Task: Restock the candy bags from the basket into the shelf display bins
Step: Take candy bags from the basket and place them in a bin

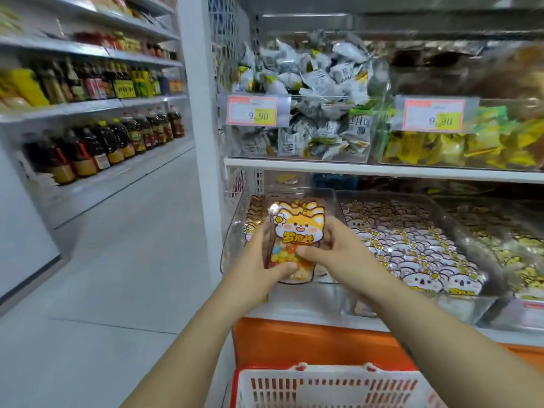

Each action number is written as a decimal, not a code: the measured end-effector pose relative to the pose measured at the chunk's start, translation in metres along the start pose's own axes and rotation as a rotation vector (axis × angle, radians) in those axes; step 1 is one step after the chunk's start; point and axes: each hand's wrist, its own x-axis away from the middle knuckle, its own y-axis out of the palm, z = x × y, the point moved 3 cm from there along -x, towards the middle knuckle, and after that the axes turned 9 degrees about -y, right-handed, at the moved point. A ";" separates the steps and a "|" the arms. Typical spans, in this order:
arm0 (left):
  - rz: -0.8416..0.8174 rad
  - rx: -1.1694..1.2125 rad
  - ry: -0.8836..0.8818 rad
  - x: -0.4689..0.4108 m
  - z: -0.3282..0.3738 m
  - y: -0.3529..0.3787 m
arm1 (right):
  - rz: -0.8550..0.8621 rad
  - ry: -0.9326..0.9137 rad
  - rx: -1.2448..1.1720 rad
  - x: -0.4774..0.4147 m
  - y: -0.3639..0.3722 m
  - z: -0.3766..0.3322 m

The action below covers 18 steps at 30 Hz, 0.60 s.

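A candy bag [297, 231] with an orange cartoon cat top and coloured sweets in its clear lower half is held upright over the leftmost clear display bin [235, 228] on the lower shelf. My left hand [259, 266] grips its lower left side, thumb across the front. My right hand [335, 248] grips its right side, thumb on the sweets. More bags of the same kind stand behind it in that bin. The red and white basket [326, 387] sits below at the bottom edge; its contents are hidden.
A neighbouring bin [477, 301] holds several pink-topped bags, with another bin further right. The upper shelf [382, 169] carries bins of wrapped sweets with price tags. An orange shelf base [309, 343] is below. Bottle shelves [88, 113] line the aisle on the left.
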 end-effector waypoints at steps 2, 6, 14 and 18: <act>0.162 -0.097 0.031 -0.010 0.000 -0.015 | 0.064 -0.001 0.020 -0.024 0.006 0.008; 0.262 -0.402 -0.055 -0.023 -0.020 -0.038 | 0.135 0.099 0.100 -0.062 0.021 0.045; 0.150 -0.835 -0.137 -0.025 -0.044 -0.036 | -0.180 0.186 0.491 -0.092 0.076 0.110; 0.157 -0.950 -0.086 -0.022 -0.046 -0.031 | -0.203 0.201 0.757 -0.102 0.071 0.108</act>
